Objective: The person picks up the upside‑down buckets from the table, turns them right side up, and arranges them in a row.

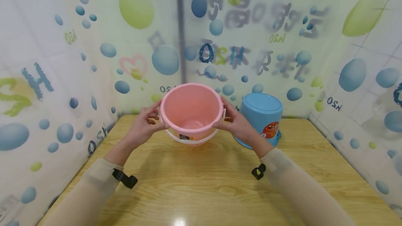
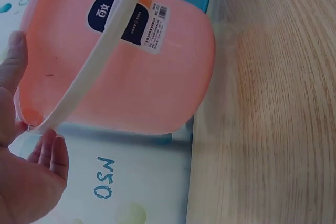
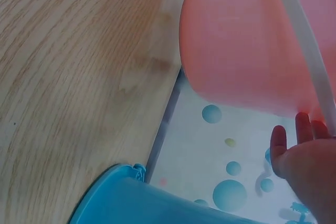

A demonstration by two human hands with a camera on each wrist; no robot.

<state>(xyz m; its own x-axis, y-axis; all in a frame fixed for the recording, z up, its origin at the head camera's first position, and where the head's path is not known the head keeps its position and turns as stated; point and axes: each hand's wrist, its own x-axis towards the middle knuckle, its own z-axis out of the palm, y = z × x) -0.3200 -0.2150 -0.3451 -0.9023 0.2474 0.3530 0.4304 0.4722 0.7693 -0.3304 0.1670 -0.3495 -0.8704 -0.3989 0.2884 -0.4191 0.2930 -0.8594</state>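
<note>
A pink bucket [image 1: 192, 109] is held up over the back of the table, its mouth tilted toward the head camera and its white handle [image 2: 100, 56] hanging across the labelled front. My left hand [image 1: 145, 125] grips the rim at the left, thumb on the edge and fingers behind. On the opposite side my right hand [image 1: 233, 121] grips the rim the same way. In the right wrist view, fingertips of the right hand [image 3: 310, 166] touch the pink wall near the handle.
A blue bucket [image 1: 262, 114] stands upside down at the back right of the wooden table [image 1: 194, 184], close to my right forearm. A curtain [image 1: 141, 62] printed with bubbles and letters hangs behind the table and along both sides.
</note>
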